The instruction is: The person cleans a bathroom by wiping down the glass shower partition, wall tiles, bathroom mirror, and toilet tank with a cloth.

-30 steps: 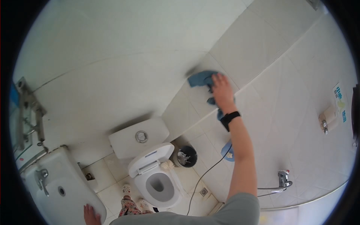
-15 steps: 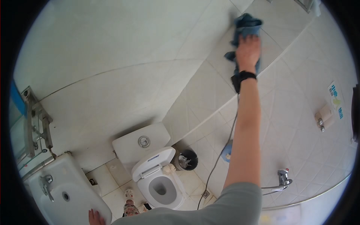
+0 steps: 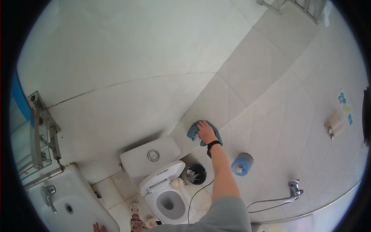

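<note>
My right hand [image 3: 207,132] presses a blue-green cloth [image 3: 193,132] against the pale tiled wall, above the bin and just right of the toilet tank. The cloth is bunched and bends around the fingers, sticking out on both sides. A black band [image 3: 214,144] circles that wrist, and a dark cord [image 3: 196,194] hangs below it. My left hand [image 3: 99,227] is at the bottom edge of the view, by the front of the white sink [image 3: 91,208]. Its fingers are stretched out and hold nothing visible; the rest of it is cut off.
Below the cloth stand a white toilet [image 3: 148,152] with its lid raised and a dark bin [image 3: 196,174] holding rubbish. A blue toilet-roll holder [image 3: 241,164] and a shower tap [image 3: 294,188] with a hose are on the right wall. A metal rack [image 3: 40,135] juts out at left.
My right hand has moved the cloth down and to the left along the tiles, from high on the wall to near the toilet tank. The blue holder has come into full view.
</note>
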A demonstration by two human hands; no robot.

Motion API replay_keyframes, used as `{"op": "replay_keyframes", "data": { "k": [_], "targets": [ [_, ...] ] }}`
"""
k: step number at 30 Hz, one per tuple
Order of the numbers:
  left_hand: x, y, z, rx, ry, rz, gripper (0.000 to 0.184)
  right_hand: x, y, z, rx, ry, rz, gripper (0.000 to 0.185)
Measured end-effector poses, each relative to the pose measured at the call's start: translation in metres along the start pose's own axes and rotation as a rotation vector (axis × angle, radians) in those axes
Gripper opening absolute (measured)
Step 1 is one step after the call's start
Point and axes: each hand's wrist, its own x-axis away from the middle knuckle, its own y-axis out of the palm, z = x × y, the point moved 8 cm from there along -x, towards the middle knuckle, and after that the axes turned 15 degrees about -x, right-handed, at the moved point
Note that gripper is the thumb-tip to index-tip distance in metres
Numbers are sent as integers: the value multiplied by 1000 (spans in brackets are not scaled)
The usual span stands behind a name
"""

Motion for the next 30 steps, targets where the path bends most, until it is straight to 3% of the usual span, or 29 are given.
{"op": "replay_keyframes", "data": {
  "k": [3,5,7,9,14,18,20,24,27,30],
  "targets": [
    [1,-2,4,20,36,47,47,5,-88,24,8,142,134,34],
    [0,-2,4,46,5,-8,47,3,-163,65,78,268,433,34],
    [0,-5,7,33,6,-31,46,12,-258,98,134,454,585,33],
    [-2,-5,6,16,9,-50,46,5,-280,130,151,379,520,33],
    [4,14,-5,-14,20,-40,44,-1,-234,122,287,379,188,39],
    [1,-8,3,37,-33,-34,42,-11,-178,98,322,188,59,40],
    [1,-9,5,-16,-23,24,40,-10,-159,85,173,88,-2,40],
    [-1,-24,10,21,-50,36,40,7,-208,74,10,125,29,32],
    [-5,-26,15,20,-63,57,39,10,-280,103,-327,262,626,27],
    [-4,-22,12,-11,-41,7,40,-3,-370,138,-637,246,1149,32]
  ]
}}
